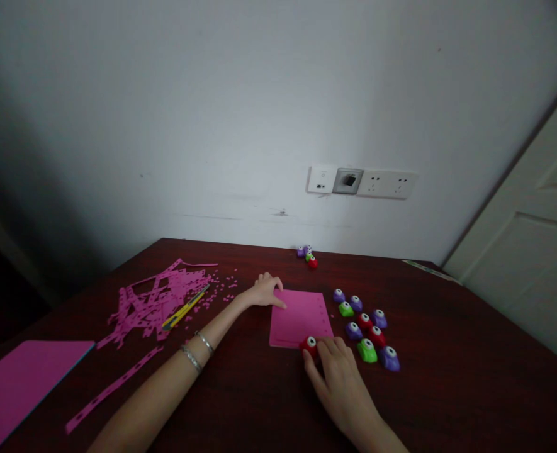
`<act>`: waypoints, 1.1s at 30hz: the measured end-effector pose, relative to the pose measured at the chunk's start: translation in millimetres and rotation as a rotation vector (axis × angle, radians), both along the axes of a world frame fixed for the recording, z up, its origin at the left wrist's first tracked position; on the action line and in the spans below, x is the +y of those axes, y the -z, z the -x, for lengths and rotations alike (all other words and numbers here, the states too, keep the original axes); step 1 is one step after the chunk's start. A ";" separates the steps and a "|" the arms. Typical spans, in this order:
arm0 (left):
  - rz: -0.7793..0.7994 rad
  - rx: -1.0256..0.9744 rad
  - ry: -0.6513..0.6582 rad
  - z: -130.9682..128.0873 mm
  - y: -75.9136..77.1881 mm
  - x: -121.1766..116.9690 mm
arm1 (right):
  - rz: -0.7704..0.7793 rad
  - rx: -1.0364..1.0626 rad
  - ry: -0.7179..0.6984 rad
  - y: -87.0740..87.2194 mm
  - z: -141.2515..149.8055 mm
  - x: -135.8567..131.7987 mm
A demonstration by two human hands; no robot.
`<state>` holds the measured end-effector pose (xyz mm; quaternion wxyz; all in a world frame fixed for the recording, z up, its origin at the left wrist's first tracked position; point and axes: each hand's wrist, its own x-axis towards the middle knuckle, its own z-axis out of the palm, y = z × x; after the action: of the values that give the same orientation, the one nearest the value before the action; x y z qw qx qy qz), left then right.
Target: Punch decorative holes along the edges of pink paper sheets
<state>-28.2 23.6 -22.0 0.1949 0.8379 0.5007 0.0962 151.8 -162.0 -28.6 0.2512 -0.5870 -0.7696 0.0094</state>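
Observation:
A pink foam sheet [301, 319] lies flat on the dark wooden table [448, 377]. My left hand [265, 291] rests on the sheet's far left corner, fingers curled down on it. My right hand [337, 368] grips a small red craft punch [309, 344] set on the sheet's near edge. Holes run along the sheet's right side.
Several purple, green and red punches [367, 328] sit just right of the sheet, a few more punches [307, 255] by the wall. Pink punched strips [151, 303] and a yellow utility knife [184, 308] lie left. Another pink sheet [21, 380] is at the near left edge.

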 end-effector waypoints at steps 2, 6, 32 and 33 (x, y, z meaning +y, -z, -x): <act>0.003 -0.009 0.006 -0.5 1.2 1.0 | -0.004 -0.002 0.000 0.8 -0.1 0.2; 0.005 0.020 0.004 -0.8 3.0 2.9 | -0.029 -0.008 0.001 2.8 -0.1 0.8; 0.134 -0.346 0.034 -6.0 3.4 2.7 | 0.001 -0.013 0.024 2.6 0.6 -0.3; 0.188 -0.422 0.032 -6.6 3.8 3.2 | 0.002 -0.013 0.024 2.5 0.7 -0.2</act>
<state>-21.6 26.7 -25.8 0.3740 0.7852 0.4421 0.2192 151.2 -162.3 -31.1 0.2458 -0.5966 -0.7640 0.0034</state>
